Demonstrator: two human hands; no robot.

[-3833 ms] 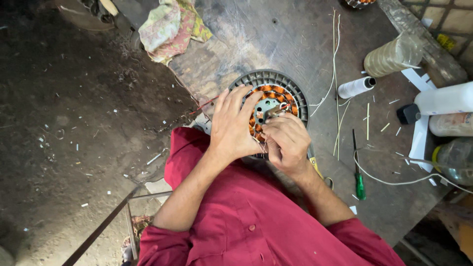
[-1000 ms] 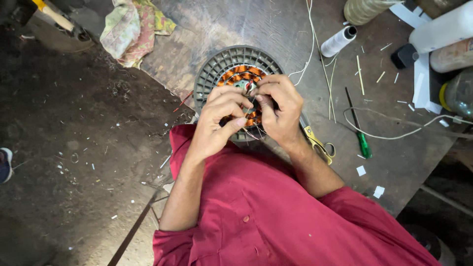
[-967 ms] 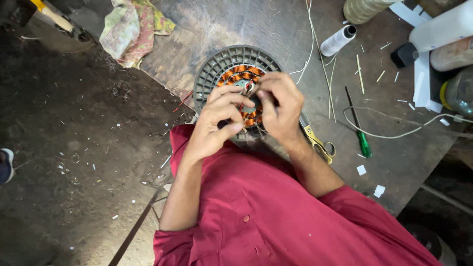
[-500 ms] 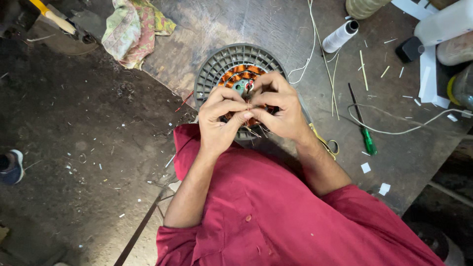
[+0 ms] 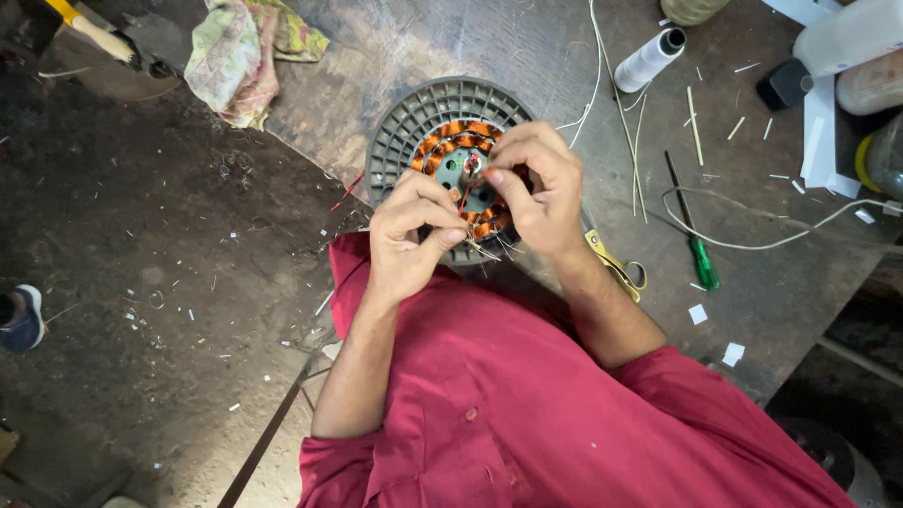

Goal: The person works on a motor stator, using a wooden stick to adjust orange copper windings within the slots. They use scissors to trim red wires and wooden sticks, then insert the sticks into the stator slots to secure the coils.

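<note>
A crumpled patterned cloth (image 5: 246, 52) lies near the dark workbench's (image 5: 376, 56) far left edge. At the bench's near edge sits the round grey ribbed motor stator (image 5: 423, 118), with orange copper coils ringing its hub. The left hand (image 5: 409, 230) pinches thin wire ends over it; the right hand (image 5: 536, 188) pinches wire at the hub. A green-handled screwdriver (image 5: 691, 230) lies to the right.

Around one grey motor stator (image 5: 414, 122) on the counter (image 5: 527, 47): two hands, one green screwdriver (image 5: 694, 246), one white thread spool (image 5: 647, 60), one crumpled cloth (image 5: 240, 55), one scissors (image 5: 616, 268).
</note>
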